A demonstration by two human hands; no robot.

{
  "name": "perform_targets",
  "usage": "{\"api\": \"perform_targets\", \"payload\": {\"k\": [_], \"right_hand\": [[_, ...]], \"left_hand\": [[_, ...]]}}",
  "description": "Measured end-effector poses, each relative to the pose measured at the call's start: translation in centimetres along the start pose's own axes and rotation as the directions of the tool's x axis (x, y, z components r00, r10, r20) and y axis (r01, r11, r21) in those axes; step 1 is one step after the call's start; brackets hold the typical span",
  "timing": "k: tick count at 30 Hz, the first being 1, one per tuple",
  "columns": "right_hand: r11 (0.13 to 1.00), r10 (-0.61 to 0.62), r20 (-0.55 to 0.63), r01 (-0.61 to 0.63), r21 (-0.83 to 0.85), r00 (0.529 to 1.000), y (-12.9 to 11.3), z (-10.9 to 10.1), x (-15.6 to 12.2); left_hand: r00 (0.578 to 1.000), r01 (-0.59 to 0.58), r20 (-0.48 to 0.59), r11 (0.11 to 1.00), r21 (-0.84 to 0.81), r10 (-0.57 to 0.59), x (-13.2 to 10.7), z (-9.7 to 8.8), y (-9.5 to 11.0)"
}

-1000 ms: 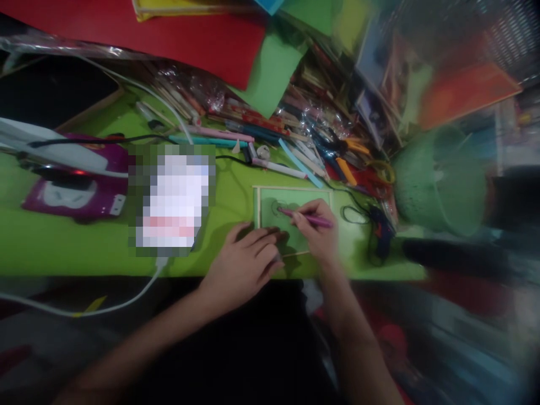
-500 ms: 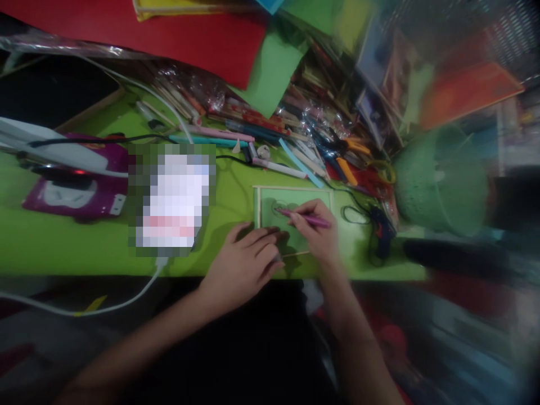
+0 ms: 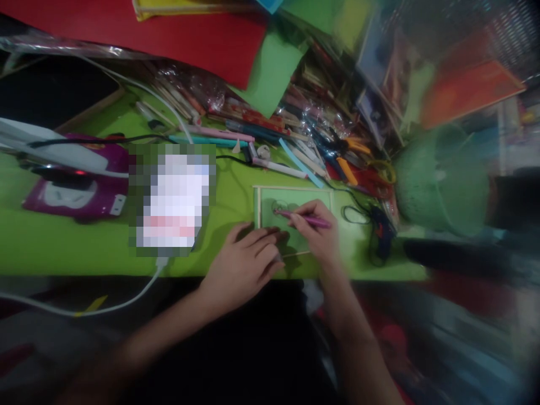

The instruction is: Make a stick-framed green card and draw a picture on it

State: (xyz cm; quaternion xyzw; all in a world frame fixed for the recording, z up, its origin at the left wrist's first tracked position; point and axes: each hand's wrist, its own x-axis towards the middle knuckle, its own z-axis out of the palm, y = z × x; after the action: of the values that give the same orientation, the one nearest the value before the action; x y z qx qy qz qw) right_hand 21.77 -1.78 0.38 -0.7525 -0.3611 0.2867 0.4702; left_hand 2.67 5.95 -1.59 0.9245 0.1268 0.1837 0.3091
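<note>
A small light-green card with a pale stick border lies on the lime-green table. My right hand grips a pink pen, its tip on a drawn circle in the card's upper left. My left hand lies flat on the card's lower left corner, fingers stretched out and close together, pinning it down.
A purple device and a blurred-out white object sit at the left, with cables across the table. Pens, sticks and scissors pile behind the card. A glue gun and a green basket stand at the right. Coloured paper sheets lie at the back.
The pen tip and my right hand have shifted slightly left on the card. My left hand stays put.
</note>
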Motion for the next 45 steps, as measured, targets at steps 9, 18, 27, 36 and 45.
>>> {"api": "perform_targets", "payload": {"k": [9, 18, 27, 36, 45], "right_hand": [[1.000, 0.001, -0.008, 0.000, 0.013, 1.000, -0.07, 0.02, -0.05], [1.000, 0.005, -0.026, -0.004, 0.022, 1.000, -0.09, -0.05, -0.02], [1.000, -0.004, -0.046, 0.004, 0.006, 0.999, -0.07, 0.01, 0.10], [1.000, -0.011, -0.044, 0.012, 0.028, 0.999, 0.23, -0.10, 0.07], [1.000, -0.011, -0.055, 0.012, 0.018, 0.998, 0.33, -0.25, 0.16]], "left_hand": [[1.000, 0.009, 0.007, 1.000, -0.010, -0.009, 0.04, -0.10, 0.03], [1.000, 0.001, 0.004, 1.000, 0.003, -0.001, -0.11, 0.03, -0.01], [1.000, -0.001, 0.004, 1.000, 0.005, 0.001, 0.03, -0.01, -0.02], [1.000, -0.006, 0.007, 1.000, 0.017, 0.006, -0.05, -0.03, 0.04], [1.000, -0.002, 0.012, 1.000, 0.009, 0.002, 0.02, -0.05, -0.04]]}}
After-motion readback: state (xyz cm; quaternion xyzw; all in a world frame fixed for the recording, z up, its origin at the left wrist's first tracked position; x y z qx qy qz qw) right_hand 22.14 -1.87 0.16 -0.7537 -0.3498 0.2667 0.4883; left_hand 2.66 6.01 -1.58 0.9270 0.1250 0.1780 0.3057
